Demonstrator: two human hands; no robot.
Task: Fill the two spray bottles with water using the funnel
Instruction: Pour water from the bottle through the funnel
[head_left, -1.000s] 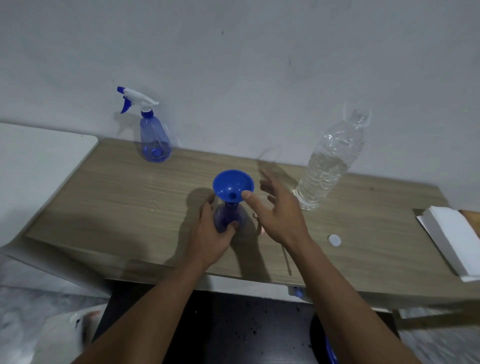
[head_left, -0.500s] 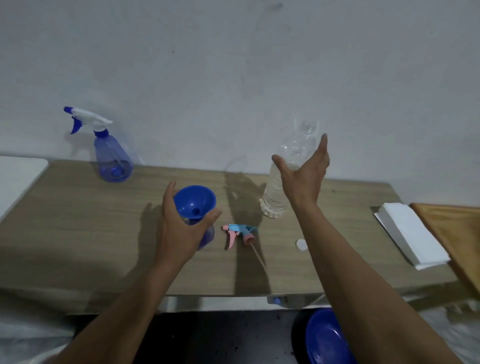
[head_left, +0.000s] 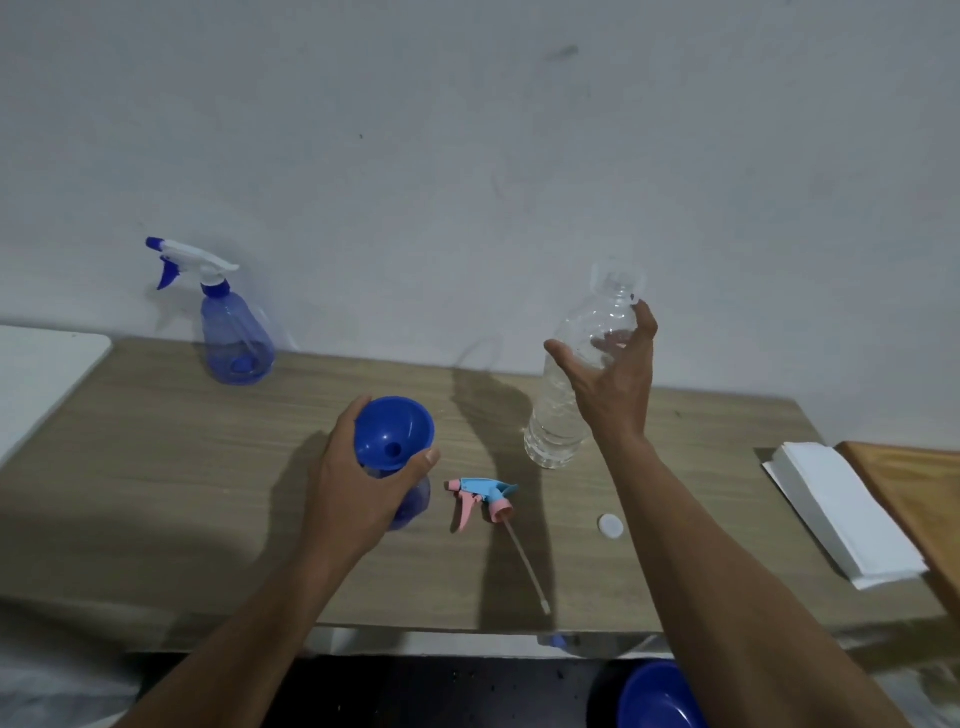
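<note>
Gripping blue spray bottle (head_left: 414, 500) under blue funnel (head_left: 395, 428) with left hand (head_left: 353, 483), frame centre | holding right hand (head_left: 613, 384) open, fingers spread around clear water bottle (head_left: 556, 431)

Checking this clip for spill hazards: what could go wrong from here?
The water bottle stands uncapped; the open right hand, not yet gripping, could knock it over.
The funnel sits in the small spray bottle the left hand grips; a fast pour might overflow or tip it.

matt wood-grain table (head_left: 156, 467); glossy blue plastic funnel (head_left: 395, 434); clear ribbed plastic bottle (head_left: 576, 384); translucent blue plastic sprayer (head_left: 236, 343); smooth white paper stack (head_left: 841, 514); rough matt wall (head_left: 467, 156).
</note>
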